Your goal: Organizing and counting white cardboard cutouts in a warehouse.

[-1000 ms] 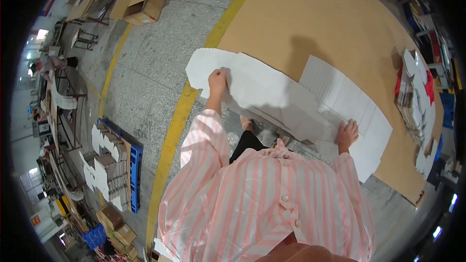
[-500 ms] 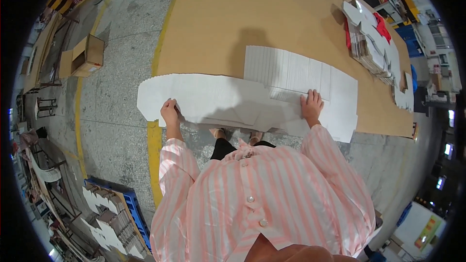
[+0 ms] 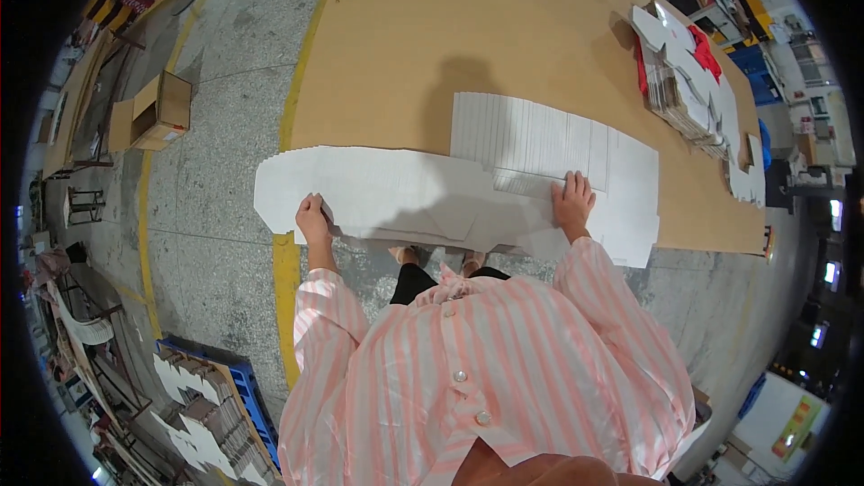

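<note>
Now my left hand (image 3: 311,218) grips the near edge of the white sheet (image 3: 396,193), fingers curled over it, close to its left end. My right hand (image 3: 572,201) lies flat on top, fingers spread wide and pressing down where this sheet overlaps the ribbed white panel (image 3: 558,139). I cannot tell whether the right thumb hooks under the edge.

The sheet lies on the floor just in front of my feet, its left end over the yellow line (image 3: 286,261) and onto the grey concrete (image 3: 207,207), its right part on the brown board (image 3: 468,27). A stack of cut blanks (image 3: 688,81) sits at the board's far right, well apart from both hands. An open carton (image 3: 153,112) stands off to the left.

Against the frame 0.5 s ago, both hands keep the same hold, and the sheet lies at nearly the same angle; the view has turned a little.
</note>
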`<state>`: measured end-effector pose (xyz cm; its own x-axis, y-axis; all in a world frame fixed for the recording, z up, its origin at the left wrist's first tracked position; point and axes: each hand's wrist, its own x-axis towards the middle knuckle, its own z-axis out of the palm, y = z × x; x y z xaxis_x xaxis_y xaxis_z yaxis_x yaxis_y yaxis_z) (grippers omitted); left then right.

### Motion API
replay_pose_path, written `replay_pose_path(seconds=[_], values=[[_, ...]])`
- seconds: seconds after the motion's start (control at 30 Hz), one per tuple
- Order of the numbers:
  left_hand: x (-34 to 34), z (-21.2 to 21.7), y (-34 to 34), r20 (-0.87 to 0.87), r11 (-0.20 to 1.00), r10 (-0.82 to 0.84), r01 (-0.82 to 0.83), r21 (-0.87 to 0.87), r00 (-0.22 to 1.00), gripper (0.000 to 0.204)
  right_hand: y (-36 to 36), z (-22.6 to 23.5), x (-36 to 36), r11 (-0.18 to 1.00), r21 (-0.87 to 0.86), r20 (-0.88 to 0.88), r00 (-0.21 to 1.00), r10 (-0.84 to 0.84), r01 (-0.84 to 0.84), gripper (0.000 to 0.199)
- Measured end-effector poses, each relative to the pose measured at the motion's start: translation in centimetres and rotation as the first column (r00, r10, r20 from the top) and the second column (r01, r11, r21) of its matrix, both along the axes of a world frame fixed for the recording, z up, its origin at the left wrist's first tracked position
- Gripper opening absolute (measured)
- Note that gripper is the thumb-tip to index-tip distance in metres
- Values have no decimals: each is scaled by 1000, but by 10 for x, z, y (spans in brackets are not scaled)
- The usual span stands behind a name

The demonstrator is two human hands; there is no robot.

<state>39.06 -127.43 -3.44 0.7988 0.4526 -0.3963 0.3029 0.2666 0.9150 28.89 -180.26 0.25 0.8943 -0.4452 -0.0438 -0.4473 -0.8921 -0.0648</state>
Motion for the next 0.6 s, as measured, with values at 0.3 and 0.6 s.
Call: replay_pose_path(seconds=[0.3, 0.6], values=[[5, 9, -8, -4, 987, -82, 82, 137, 997, 8, -4, -1, -2, 1000, -10, 25, 1000, -9, 9, 58], [-8, 72, -43, -75, 931, -147, 113, -346, 986, 41, -27, -14, -10, 992, -117, 66, 996, 60, -52, 55]])
